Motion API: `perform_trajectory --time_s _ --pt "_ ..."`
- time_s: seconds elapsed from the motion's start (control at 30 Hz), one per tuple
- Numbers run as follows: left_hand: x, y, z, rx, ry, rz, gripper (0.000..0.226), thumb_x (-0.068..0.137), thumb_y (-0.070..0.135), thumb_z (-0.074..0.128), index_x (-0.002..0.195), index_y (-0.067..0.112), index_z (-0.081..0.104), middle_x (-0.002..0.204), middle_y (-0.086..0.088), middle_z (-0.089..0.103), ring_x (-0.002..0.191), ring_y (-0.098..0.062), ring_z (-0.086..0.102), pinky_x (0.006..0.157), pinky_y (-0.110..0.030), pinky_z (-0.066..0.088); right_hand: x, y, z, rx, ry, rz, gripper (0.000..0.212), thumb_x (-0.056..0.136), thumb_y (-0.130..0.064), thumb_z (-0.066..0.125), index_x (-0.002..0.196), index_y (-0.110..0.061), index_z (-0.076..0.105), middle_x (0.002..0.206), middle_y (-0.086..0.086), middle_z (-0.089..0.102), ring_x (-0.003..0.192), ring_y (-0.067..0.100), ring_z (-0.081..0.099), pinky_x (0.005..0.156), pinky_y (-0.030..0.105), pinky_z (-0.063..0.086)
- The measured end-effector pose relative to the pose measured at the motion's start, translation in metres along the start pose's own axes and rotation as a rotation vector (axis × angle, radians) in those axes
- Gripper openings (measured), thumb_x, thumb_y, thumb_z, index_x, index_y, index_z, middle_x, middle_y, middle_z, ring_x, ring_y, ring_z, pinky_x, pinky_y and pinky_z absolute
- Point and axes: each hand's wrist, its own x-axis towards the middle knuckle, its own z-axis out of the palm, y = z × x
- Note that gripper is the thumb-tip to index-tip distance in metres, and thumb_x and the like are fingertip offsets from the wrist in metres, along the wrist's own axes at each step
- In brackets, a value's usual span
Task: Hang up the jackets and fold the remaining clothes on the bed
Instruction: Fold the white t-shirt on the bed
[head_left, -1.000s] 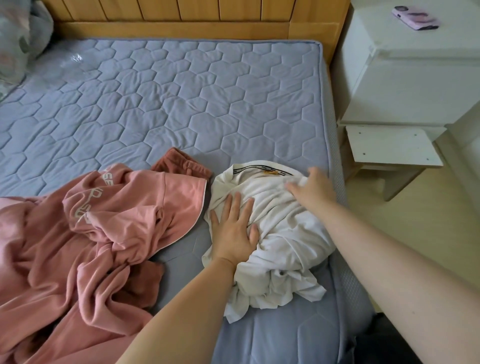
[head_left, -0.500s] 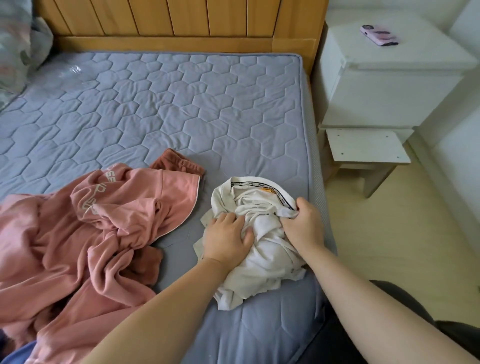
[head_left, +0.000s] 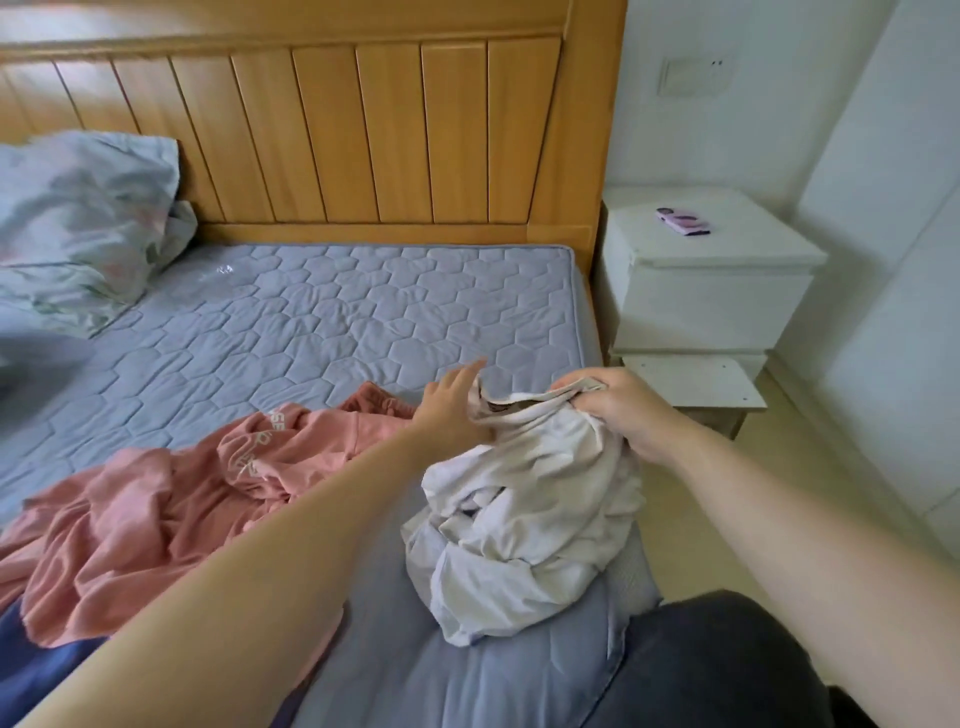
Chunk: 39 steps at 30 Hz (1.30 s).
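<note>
A grey-blue quilted bed (head_left: 337, 312) with a wooden headboard (head_left: 363, 130) stands beside a white nightstand (head_left: 711, 291). The white garment (head_left: 530, 509) is bunched at the bed's right edge, with the pink jacket (head_left: 156, 519) crumpled to its left. The right grip (head_left: 618, 410) clenches the garment's collar. The left grip (head_left: 452, 410), fingers straight, touches its side.

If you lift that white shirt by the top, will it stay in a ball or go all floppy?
Probably floppy: the white shirt sags in soft crumpled folds below the right hand gripping its collar. It looks thin, so it is likely light.
</note>
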Motion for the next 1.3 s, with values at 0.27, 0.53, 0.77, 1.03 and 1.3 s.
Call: perform_trajectory --time_s 0.27,0.53,0.77,1.03,1.3 --pt "-0.004 0.064 -0.044 0.098 -0.182 0.034 0.025 0.075 0.026 0.069 0.092 0.008 0.064 0.086 -0.006 0.06 0.087 -0.025 0.06 0.071 -0.029 0.044 -0.024 -0.072 -0.048 0.114 0.174 -0.095 0.014 0.069 -0.023 0.07 0.077 -0.011 0.069 0.083 0.008 0.068 0.082 0.021 0.062 0.076 0.031 0.045" --pt "-0.033 0.069 -0.076 -0.057 -0.529 -0.177 0.016 0.084 0.016 0.072 0.097 0.014 0.063 0.093 -0.002 0.062 0.078 -0.011 0.061 0.063 -0.019 0.052 -0.038 -0.071 -0.083 -0.863 0.155 -0.029 0.018 0.072 -0.014 0.074 0.075 -0.003 0.061 0.075 0.014 0.059 0.07 0.022 0.051 0.054 0.028 0.032" --pt "-0.03 0.045 -0.066 -0.35 -0.267 -0.324 0.024 0.088 0.013 0.056 0.11 0.002 0.06 0.112 -0.02 0.061 0.091 -0.026 0.057 0.09 -0.042 0.052 -0.051 -0.057 -0.066 -1.344 -0.05 0.251 0.025 0.079 -0.027 0.073 0.081 -0.008 0.058 0.074 0.003 0.054 0.076 0.024 0.055 0.054 0.024 0.038" --pt "0.015 0.049 -0.092 -0.569 0.246 -0.448 0.014 0.098 0.011 0.046 0.093 0.004 0.056 0.097 -0.01 0.054 0.074 -0.023 0.054 0.062 -0.029 0.045 0.007 -0.057 -0.044 -1.157 0.218 0.263 0.028 0.088 -0.021 0.055 0.112 -0.006 0.059 0.112 0.014 0.063 0.102 0.032 0.061 0.075 0.029 0.043" --pt "0.091 0.07 -0.142 -0.734 0.5 -0.004 0.084 0.084 0.006 0.058 0.151 0.024 0.011 0.142 -0.004 0.039 0.123 -0.022 0.046 0.099 -0.033 0.043 0.108 -0.091 -0.025 -0.034 0.525 0.008 0.092 0.085 -0.037 0.069 0.152 -0.014 0.01 0.153 0.007 0.03 0.137 0.026 0.036 0.107 0.034 0.032"
